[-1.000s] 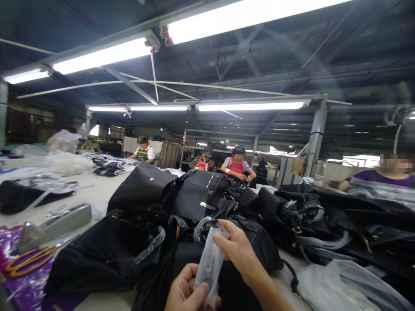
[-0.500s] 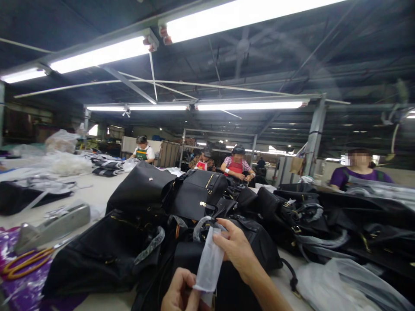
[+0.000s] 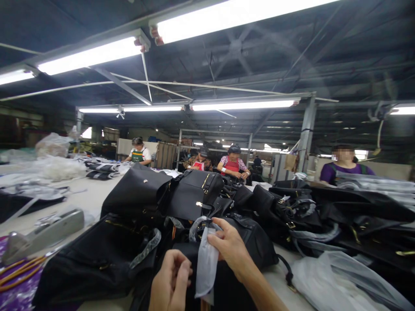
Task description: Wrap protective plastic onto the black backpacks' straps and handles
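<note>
My right hand [image 3: 230, 244] pinches the upper end of a white translucent plastic sleeve [image 3: 206, 268] between thumb and fingers. The sleeve hangs down around a strap of a black bag [image 3: 241, 289], and a brown strip shows below its lower end. To the left of the sleeve and apart from it, my left hand [image 3: 171, 276] is loosely closed, its fingers curled toward the thumb with nothing visible in them. A clear-wrapped handle [image 3: 196, 229] curves up just behind the right fingertips.
More black bags [image 3: 129, 190] are heaped in front and to the right. A grey tape dispenser [image 3: 48, 233] and orange-handled scissors [image 3: 19, 272] lie left on purple plastic. Clear plastic [image 3: 343, 280] lies at front right. Several co-workers, one in a red apron [image 3: 232, 165], are beyond the table.
My left hand has let go of the sleeve's lower end and moved slightly left and up. The right hand keeps its grip. The view has shifted a little to the right.
</note>
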{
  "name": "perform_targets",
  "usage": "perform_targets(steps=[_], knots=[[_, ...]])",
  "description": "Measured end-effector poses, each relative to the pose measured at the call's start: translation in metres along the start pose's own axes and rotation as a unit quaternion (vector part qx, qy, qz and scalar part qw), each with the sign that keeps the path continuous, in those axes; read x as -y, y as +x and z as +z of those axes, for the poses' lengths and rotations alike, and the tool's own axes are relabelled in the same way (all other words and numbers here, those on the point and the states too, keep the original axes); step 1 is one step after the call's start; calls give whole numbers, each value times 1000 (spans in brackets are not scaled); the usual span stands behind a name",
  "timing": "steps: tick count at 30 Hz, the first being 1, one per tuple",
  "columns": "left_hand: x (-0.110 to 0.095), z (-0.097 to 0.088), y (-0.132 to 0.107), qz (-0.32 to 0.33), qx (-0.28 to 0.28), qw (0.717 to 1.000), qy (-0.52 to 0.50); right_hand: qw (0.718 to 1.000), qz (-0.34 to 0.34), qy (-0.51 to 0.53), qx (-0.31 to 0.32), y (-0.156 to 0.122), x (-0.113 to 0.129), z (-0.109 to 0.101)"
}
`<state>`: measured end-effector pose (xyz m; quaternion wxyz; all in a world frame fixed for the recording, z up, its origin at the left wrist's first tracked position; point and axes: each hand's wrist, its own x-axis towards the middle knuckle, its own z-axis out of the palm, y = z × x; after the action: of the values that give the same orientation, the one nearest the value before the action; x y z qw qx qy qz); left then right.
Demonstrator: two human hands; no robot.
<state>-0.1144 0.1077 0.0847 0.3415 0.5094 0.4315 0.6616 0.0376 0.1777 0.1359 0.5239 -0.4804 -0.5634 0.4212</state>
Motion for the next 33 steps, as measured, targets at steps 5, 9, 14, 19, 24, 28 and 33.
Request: perform_targets(steps=[5,9,14,19,24,28,33], knots=[[-11,20,26,-6,54,997,56,1000,-3,17,6,0,3,-1],[1,25,33,-86,117,989,8,998,4,50,24,1,3,-3],[8,27,33,-150,169,967,-122,999,2,43,15,3,3,-2],[18,21,30,-150,181,960,-153,999,8,34,3,0,7,-1],[25,17,24,-146,191,961,-137,1000,8,17,6,-3,3,0],[23,18,21,-139,175,966,-129,999,10,28,16,-2,-4,0],[20,19,22,-133,156,971,-126,996,13,69,53,-3,-6,-8]])
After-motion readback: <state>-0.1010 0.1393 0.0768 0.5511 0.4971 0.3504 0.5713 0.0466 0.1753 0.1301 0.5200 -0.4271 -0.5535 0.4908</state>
